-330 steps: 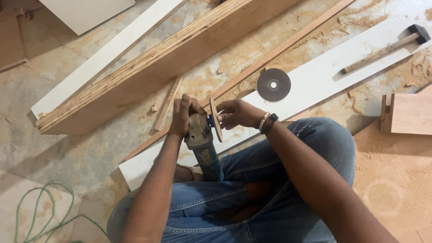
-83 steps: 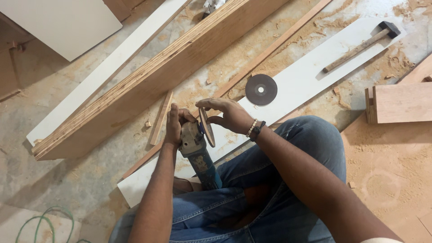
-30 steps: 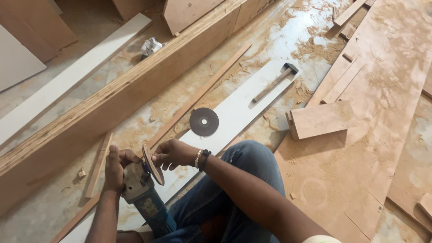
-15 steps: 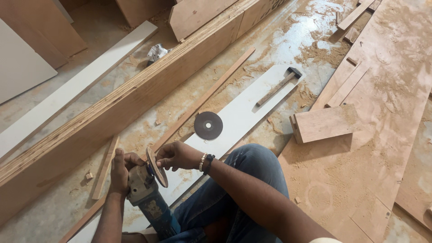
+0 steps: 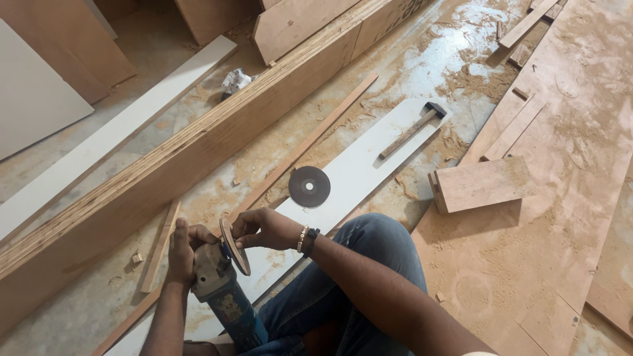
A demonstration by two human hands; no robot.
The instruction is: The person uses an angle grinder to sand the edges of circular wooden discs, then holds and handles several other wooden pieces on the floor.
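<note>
A person sits on the dusty floor in blue jeans. The left hand (image 5: 179, 245) is wrapped tight around the grey head of a blue and grey angle grinder (image 5: 221, 293), which lies across the lap. A round brown sanding disc (image 5: 235, 246) sits on the grinder's head, tilted on its edge. The right hand (image 5: 262, 227) has its fingers closed on the rim of that disc, so both hands are shut on something.

Just beyond the right hand, a dark round cutting disc (image 5: 309, 186) lies flat on a long white board (image 5: 359, 168). Farther along the same board rests a hammer with a wooden handle (image 5: 412, 130). A big long plywood beam (image 5: 198, 148) runs across the floor beside the left hand. A small brown wooden block (image 5: 478, 184) sits on sawdust, well apart from the hands.
</note>
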